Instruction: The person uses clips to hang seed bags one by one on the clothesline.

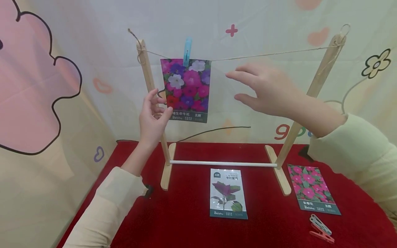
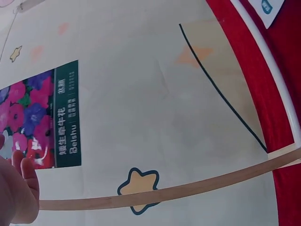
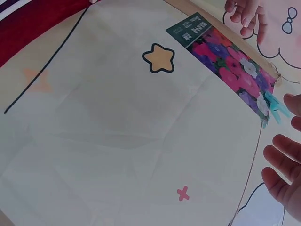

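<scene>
Left hand (image 1: pixel 152 120), right hand (image 1: pixel 268 89): loose, empty — flower packet (image 1: pixel 187 90) hangs between; wooden post (image 1: pixel 146 69) stands behind left, 2 clothespins (image 1: pixel 321 225) below right.

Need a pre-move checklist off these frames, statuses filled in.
1. Blue clip on hanging packet at the twine: ok, near mid-width of the top edge.
2. Firmness of that clamp: cannot tell.
3. Right hand off the clip: ok, apart and empty.
4. Left hand empty: ok, near the packet's lower-left corner.
5. Spares available: ok, grey clip and red clip on the red cloth.
6. Everything hung: not ok, leaf packet and pink-flower packet lie flat.
</scene>
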A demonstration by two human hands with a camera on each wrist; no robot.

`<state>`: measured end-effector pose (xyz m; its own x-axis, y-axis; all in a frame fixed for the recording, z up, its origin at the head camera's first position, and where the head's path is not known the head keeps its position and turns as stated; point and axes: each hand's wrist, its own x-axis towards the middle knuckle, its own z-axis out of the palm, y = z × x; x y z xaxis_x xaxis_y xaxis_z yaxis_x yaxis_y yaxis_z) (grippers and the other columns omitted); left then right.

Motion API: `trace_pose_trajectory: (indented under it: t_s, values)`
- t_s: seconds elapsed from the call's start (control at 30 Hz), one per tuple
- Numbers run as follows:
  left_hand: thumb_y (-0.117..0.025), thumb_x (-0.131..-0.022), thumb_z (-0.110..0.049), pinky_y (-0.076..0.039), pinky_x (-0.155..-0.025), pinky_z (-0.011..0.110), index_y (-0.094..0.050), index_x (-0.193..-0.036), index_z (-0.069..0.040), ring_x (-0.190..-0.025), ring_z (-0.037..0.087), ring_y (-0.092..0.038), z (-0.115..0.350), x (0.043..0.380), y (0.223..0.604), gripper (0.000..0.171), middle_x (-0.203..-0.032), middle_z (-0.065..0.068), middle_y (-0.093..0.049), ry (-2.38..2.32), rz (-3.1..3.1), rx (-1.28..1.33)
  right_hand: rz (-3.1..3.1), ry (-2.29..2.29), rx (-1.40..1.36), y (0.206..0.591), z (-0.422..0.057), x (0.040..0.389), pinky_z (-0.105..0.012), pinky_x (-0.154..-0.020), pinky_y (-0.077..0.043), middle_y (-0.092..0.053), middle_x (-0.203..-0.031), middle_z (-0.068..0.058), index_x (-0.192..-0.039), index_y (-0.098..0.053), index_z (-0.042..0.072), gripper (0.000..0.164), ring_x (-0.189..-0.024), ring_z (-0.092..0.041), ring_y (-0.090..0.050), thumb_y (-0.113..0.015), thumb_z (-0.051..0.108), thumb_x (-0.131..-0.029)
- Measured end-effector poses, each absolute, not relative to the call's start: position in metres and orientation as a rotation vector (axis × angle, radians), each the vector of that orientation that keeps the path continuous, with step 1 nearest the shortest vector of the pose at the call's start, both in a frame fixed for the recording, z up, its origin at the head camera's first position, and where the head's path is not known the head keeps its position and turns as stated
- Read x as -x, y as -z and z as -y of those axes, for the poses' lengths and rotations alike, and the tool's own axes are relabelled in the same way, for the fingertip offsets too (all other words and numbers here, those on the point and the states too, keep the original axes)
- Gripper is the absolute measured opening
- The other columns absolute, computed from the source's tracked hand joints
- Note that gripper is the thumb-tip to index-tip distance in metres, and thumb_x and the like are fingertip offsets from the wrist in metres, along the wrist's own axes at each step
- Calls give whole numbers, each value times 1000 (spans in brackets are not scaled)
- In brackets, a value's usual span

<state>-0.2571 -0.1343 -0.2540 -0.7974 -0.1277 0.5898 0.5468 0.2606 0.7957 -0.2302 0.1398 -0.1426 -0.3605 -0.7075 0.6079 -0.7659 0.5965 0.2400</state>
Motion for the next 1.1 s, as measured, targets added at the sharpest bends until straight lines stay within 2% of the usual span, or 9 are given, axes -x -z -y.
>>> trace_pose_trajectory:
  t_s: [0.17,0.4,0.53,0.83,1.0,1.1]
  values:
    - [-56,-83,-5,-43,-67,14,-34,-131,-7,-75,6,-49,127,237,250,53,-108,19,-51,1595,2040,366,2112,-117,-1201,154,-148,231,-44,-75,-48,-60,-101,-16,-114,-56,3,48,-92,-31,-55,-72,8,-69]
    - [-59,-82,-11,-45,-66,16,-36,-130,-15,-76,10,-52,131,253,278,54,-105,14,-52,1585,2070,408,2106,-128,-1231,167,-157,227,-43,-74,-49,-60,-102,-16,-113,-57,3,49,-93,-30,-56,-73,7,-67]
    - [-59,-83,-13,-47,-67,20,-36,-130,-16,-76,10,-53,130,254,285,53,-102,11,-52,1563,2074,442,2123,-120,-1240,171,-161,222,-42,-73,-50,-60,-103,-16,-114,-56,4,52,-93,-29,-56,-74,7,-66]
    - [-60,-81,-10,-47,-66,19,-38,-129,-12,-73,10,-54,125,250,295,53,-97,6,-52,1566,2098,480,2111,-108,-1257,182,-171,213,-41,-71,-51,-60,-103,-15,-115,-56,4,55,-92,-28,-58,-76,8,-64]
    - [-58,-82,-7,-46,-67,19,-37,-129,-9,-75,10,-53,121,242,292,51,-99,9,-52,1585,2148,459,2113,-102,-1264,187,-174,209,-40,-70,-51,-60,-103,-14,-114,-56,4,57,-91,-27,-59,-77,9,-62]
    - [-57,-82,-4,-45,-68,18,-37,-129,-6,-77,15,-54,117,232,287,51,-101,12,-52,1590,2172,459,2102,-103,-1277,190,-176,208,-39,-70,-52,-60,-103,-14,-114,-56,4,58,-91,-26,-59,-78,9,-61]
